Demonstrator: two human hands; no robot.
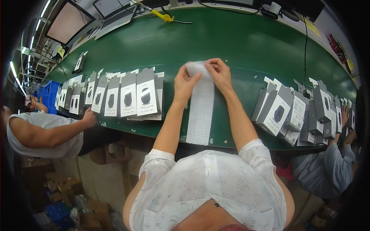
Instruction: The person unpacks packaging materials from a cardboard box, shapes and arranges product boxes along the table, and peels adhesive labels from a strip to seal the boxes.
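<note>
A long white strip of small printed labels [200, 111] lies on the green bench in front of me, its near end by the bench edge. Its far end is lifted and bent over between my hands. My left hand [185, 83] grips the left side of that raised end, thumb on top. On the other side, my right hand [220, 76] pinches the strip's right edge between thumb and fingers. What lies under the raised end is hidden.
Open-topped grey and white boxes [145, 94] stand in a row at left; more boxes [276, 111] cluster at right. A yellow air gun [163, 16] and a laptop [115, 19] are at the back. Co-workers sit on both sides, one hand [89, 117] near the left boxes.
</note>
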